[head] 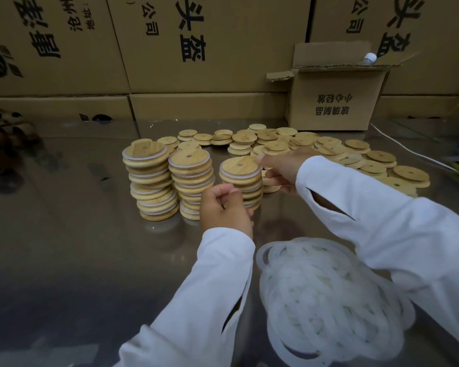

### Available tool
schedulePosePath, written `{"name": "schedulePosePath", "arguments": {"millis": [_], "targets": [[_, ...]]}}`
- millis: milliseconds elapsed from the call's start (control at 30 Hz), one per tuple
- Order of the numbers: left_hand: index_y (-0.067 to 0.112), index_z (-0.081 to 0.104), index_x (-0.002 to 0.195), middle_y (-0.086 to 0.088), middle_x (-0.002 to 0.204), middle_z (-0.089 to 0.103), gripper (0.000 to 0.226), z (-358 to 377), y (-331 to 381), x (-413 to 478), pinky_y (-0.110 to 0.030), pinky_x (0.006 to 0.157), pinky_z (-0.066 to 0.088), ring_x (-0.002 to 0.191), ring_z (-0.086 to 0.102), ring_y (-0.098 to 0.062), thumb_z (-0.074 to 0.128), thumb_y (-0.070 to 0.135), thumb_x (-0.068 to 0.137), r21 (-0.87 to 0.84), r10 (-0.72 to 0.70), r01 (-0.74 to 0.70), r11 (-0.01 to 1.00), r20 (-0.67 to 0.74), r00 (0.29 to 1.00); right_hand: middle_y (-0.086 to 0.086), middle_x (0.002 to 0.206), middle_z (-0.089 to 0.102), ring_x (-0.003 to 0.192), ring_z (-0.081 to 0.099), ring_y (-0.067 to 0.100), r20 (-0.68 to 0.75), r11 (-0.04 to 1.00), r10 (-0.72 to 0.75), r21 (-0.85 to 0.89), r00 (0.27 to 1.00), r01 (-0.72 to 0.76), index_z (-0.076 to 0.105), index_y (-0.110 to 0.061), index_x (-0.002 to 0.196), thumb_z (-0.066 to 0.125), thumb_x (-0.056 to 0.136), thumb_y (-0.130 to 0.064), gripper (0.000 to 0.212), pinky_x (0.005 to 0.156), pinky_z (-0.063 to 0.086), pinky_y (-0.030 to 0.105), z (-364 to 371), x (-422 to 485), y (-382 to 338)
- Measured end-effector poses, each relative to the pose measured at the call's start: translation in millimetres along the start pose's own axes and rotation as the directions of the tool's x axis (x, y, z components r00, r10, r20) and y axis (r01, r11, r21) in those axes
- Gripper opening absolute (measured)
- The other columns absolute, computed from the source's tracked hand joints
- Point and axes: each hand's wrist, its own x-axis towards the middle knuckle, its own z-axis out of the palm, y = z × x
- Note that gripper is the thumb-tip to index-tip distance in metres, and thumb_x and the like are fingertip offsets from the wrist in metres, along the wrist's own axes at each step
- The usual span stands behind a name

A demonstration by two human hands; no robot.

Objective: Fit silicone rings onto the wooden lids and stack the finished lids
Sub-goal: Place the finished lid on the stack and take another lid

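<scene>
Three stacks of finished wooden lids with white silicone rings stand mid-table: a left stack (150, 181), a middle stack (192, 181) and a shorter right stack (241, 181). My right hand (282, 169) reaches in from the right and pinches the right edge of the top lid (239, 165) on the right stack. My left hand (224, 209) hovers just in front of that stack's lower half, fingers curled, with nothing visible in them. Loose bare wooden lids (329, 152) lie spread behind and to the right. A heap of translucent silicone rings (326, 300) sits near me under my right forearm.
A small open cardboard box (334, 102) stands at the back right with a bottle cap showing above it. Large printed cartons (196, 49) wall off the back. A white cable (408, 152) runs along the right. Dark objects (6, 144) lie at the far left.
</scene>
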Motion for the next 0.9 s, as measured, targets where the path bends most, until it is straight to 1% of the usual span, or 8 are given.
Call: {"name": "schedulePosePath", "arguments": {"millis": [133, 200, 333, 500, 633, 767, 867, 900], "targets": [[0.022, 0.051, 0.076, 0.002, 0.075, 0.052, 0.022, 0, -2, -3, -0.015, 0.036, 0.040, 0.032, 0.047, 0.000, 0.048, 0.005, 0.091, 0.004, -0.016, 0.016, 1.000, 0.016, 1.000, 0.001, 0.062, 0.060, 0.041, 0.054, 0.011, -0.116, 0.997, -0.008, 0.073, 0.993, 0.017, 0.059, -0.008, 0.093, 0.060, 0.085, -0.023, 0.017, 0.048, 0.041, 0.018, -4, 11, 8], [0.022, 0.051, 0.075, 0.002, 0.077, 0.052, 0.023, 2, -3, -4, -0.016, 0.038, 0.041, 0.032, 0.047, 0.000, 0.048, 0.005, 0.090, 0.016, -0.028, 0.028, 0.999, 0.035, 0.999, 0.004, 0.064, 0.057, 0.054, 0.053, 0.018, -0.145, 0.999, -0.033, -0.020, 0.989, 0.031, 0.063, -0.005, 0.098, 0.058, 0.083, -0.015, 0.018, 0.055, 0.041, 0.021, -7, 18, 16], [0.022, 0.051, 0.076, 0.002, 0.077, 0.052, 0.023, 4, -5, -4, -0.017, 0.038, 0.042, 0.033, 0.048, -0.001, 0.048, 0.005, 0.090, 0.044, -0.039, 0.037, 0.998, 0.060, 0.997, 0.000, 0.082, 0.055, 0.066, 0.048, 0.013, -0.158, 0.962, -0.155, -0.248, 0.975, 0.113, 0.062, -0.018, 0.100, 0.069, 0.076, -0.022, 0.025, 0.053, 0.033, 0.021, -7, 30, 27], [0.021, 0.051, 0.076, 0.002, 0.075, 0.052, 0.022, 4, -4, -4, -0.015, 0.037, 0.041, 0.033, 0.048, 0.000, 0.049, 0.005, 0.090, 0.055, -0.037, 0.034, 0.998, 0.052, 0.998, -0.001, 0.101, 0.057, 0.084, 0.051, 0.015, -0.088, 0.904, -0.299, -0.344, 0.950, 0.253, 0.059, -0.026, 0.099, 0.075, 0.069, -0.023, 0.034, 0.066, 0.037, 0.020, 2, 41, 26], [0.021, 0.051, 0.075, 0.002, 0.073, 0.052, 0.023, 5, -4, -5, -0.015, 0.037, 0.040, 0.031, 0.047, 0.000, 0.048, 0.005, 0.091, 0.059, -0.047, 0.044, 0.997, 0.057, 0.997, 0.001, 0.119, 0.058, 0.105, 0.054, 0.022, 0.061, 0.816, -0.331, -0.483, 0.942, 0.318, 0.056, -0.026, 0.119, 0.071, 0.072, -0.026, 0.050, 0.080, 0.039, 0.023, 7, 45, 31], [0.021, 0.052, 0.075, 0.004, 0.072, 0.051, 0.022, 6, -3, -4, -0.017, 0.038, 0.040, 0.033, 0.047, -0.003, 0.047, 0.007, 0.092, 0.046, -0.071, 0.068, 0.997, 0.063, 0.995, 0.004, 0.117, 0.059, 0.103, 0.054, 0.023, 0.053, 0.779, -0.368, -0.528, 0.928, 0.339, 0.057, -0.023, 0.118, 0.073, 0.070, -0.030, 0.051, 0.081, 0.041, 0.025, 6, 45, 36], [0.020, 0.053, 0.075, 0.003, 0.074, 0.052, 0.022, 6, -3, -3, -0.015, 0.036, 0.039, 0.031, 0.046, -0.002, 0.047, 0.007, 0.092, 0.033, -0.085, 0.083, 0.996, 0.067, 0.994, 0.005, 0.113, 0.056, 0.102, 0.054, 0.025, 0.033, 0.798, -0.324, -0.527, 0.945, 0.292, 0.054, -0.018, 0.115, 0.077, 0.065, -0.033, 0.057, 0.088, 0.045, 0.031, 1, 43, 38], [0.020, 0.053, 0.075, 0.003, 0.074, 0.052, 0.022, 6, -3, -4, -0.014, 0.035, 0.039, 0.031, 0.046, -0.001, 0.047, 0.007, 0.092, 0.031, -0.087, 0.085, 0.996, 0.071, 0.994, 0.005, 0.110, 0.055, 0.099, 0.054, 0.025, 0.013, 0.792, -0.299, -0.555, 0.954, 0.255, 0.053, -0.018, 0.113, 0.076, 0.063, -0.036, 0.058, 0.085, 0.046, 0.032, -2, 41, 38]]}}
